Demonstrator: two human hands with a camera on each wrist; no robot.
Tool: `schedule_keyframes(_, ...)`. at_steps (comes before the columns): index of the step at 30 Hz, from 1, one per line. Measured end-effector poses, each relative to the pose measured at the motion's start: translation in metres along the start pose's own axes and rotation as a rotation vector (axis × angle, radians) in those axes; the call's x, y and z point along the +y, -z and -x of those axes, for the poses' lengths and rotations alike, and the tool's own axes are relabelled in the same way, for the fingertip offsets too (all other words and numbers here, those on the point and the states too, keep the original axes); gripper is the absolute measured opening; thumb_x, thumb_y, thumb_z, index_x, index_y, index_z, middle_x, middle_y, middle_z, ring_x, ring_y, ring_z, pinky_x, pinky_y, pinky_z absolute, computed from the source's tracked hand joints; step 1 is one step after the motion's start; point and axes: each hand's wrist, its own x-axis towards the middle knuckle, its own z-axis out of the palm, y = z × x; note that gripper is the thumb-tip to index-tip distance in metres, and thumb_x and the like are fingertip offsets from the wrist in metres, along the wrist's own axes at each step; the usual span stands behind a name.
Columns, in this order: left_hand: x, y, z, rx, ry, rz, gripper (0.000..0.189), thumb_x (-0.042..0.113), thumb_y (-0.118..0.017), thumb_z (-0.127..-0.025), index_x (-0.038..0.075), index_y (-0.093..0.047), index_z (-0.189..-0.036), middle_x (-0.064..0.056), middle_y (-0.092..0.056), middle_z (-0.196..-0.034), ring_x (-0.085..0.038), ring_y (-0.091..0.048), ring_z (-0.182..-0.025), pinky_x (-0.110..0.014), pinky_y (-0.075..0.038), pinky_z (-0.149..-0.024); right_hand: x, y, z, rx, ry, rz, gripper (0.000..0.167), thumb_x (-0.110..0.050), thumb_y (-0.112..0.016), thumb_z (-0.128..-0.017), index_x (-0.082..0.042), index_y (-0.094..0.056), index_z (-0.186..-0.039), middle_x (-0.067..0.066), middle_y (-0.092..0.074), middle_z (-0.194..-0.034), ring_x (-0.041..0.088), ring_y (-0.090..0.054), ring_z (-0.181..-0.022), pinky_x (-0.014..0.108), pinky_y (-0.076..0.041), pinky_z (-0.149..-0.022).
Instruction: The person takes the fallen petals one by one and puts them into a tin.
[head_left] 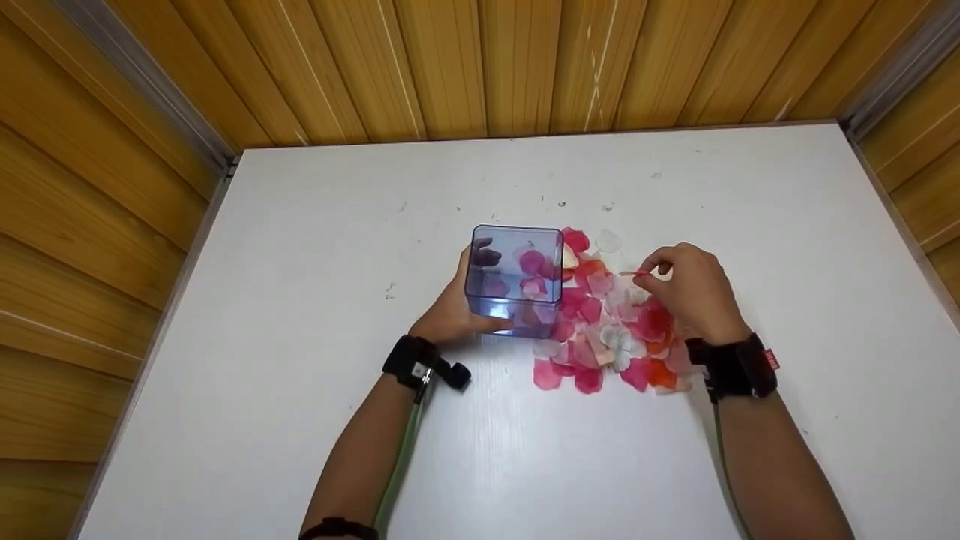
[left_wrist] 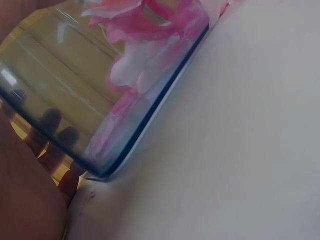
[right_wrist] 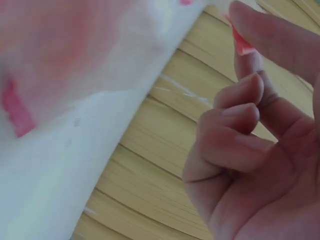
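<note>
A see-through bluish plastic box (head_left: 514, 301) stands near the middle of the white table. My left hand (head_left: 450, 311) grips it from the left, thumb along the near wall and fingers round the far side. Pink and white petals (left_wrist: 135, 65) show through the box's clear wall in the left wrist view. Over the right edge of the petal pile, my right hand (head_left: 694, 289) pinches a red petal (right_wrist: 242, 44) between thumb and index finger. Its other fingers curl toward the palm.
Loose fabric-like petals (head_left: 589, 311) in pink, white, red and orange lie spread right beside the box, between the two hands. The white table (head_left: 315, 225) is bordered by yellow wood-look panels (head_left: 450, 67) at the back and sides. Both wrists wear black straps with cables.
</note>
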Motion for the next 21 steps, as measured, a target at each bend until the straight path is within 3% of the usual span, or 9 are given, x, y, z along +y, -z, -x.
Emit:
schedule_keyframes(5,0.000,0.000,0.000,0.002,-0.003,0.003,0.123,0.026,-0.098,-0.067,0.023,-0.018,-0.160,-0.013,-0.041,-0.153,-0.029,-0.046,-0.136,-0.043,-0.044,-0.111,-0.026,0.001,0.008,0.166,0.134,-0.096,0.013,-0.011,-0.080,-0.091,0.000,-0.077,-0.099,0.012,-0.063,-0.087,0.026,-0.050,-0.084,0.034,-0.041,-0.072)
schedule_keyframes(9,0.000,-0.001,-0.002,-0.006,-0.023,0.033,0.123,0.022,-0.098,-0.068,0.022,-0.017,-0.160,-0.016,-0.039,-0.153,-0.032,-0.046,-0.136,-0.045,-0.045,-0.110,-0.048,-0.008,0.016,0.247,0.193,-0.269,0.013,-0.010,-0.082,-0.090,-0.002,-0.078,-0.099,0.008,-0.055,-0.081,0.021,-0.047,-0.079,0.024,-0.039,-0.066)
schedule_keyframes(14,0.000,-0.004,-0.004,-0.008,-0.019,0.042,0.124,0.021,-0.098,-0.068,0.022,-0.016,-0.160,-0.016,-0.039,-0.153,-0.031,-0.047,-0.134,-0.045,-0.046,-0.109,-0.068,-0.027,0.020,0.234,0.226,-0.471,0.014,-0.010,-0.084,-0.088,-0.004,-0.080,-0.100,0.005,-0.053,-0.081,0.020,-0.045,-0.076,0.020,-0.037,-0.059)
schedule_keyframes(21,0.001,-0.006,-0.005,-0.011,0.000,-0.010,0.125,0.032,-0.097,-0.068,0.017,-0.015,-0.161,-0.012,-0.041,-0.153,-0.025,-0.047,-0.135,-0.043,-0.043,-0.112,-0.084,-0.052,0.021,0.137,0.241,-0.514,0.017,-0.014,-0.083,-0.089,-0.005,-0.080,-0.102,0.007,-0.061,-0.088,0.021,-0.048,-0.078,0.021,-0.038,-0.061)
